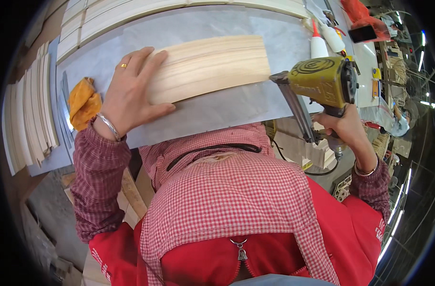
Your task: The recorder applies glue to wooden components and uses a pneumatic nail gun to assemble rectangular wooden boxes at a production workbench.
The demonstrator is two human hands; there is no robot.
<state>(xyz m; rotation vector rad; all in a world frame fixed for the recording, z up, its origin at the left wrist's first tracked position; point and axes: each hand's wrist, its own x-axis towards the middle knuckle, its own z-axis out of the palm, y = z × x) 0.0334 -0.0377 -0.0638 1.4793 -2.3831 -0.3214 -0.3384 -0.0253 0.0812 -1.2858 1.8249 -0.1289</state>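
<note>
A pale wooden board [215, 64] lies on the grey table top [217, 112] in front of me. My left hand [134, 90] rests over the board's left end, its fingers and thumb spread apart. In my right hand [344, 125] is a yellow nail gun [317, 82], gripped by its handle. The gun's nose is at the lower right corner of the board; whether it touches the wood I cannot tell. A crumpled orange cloth [84, 102] sits beside my left wrist.
Long wooden strips [31, 112] are stacked at the left, and more slats [179, 13] lie along the far edge. White glue bottles [318, 46], a dark phone [362, 34] and red plastic [370, 23] are at the far right. Wooden pieces [298, 143] stand below the table edge.
</note>
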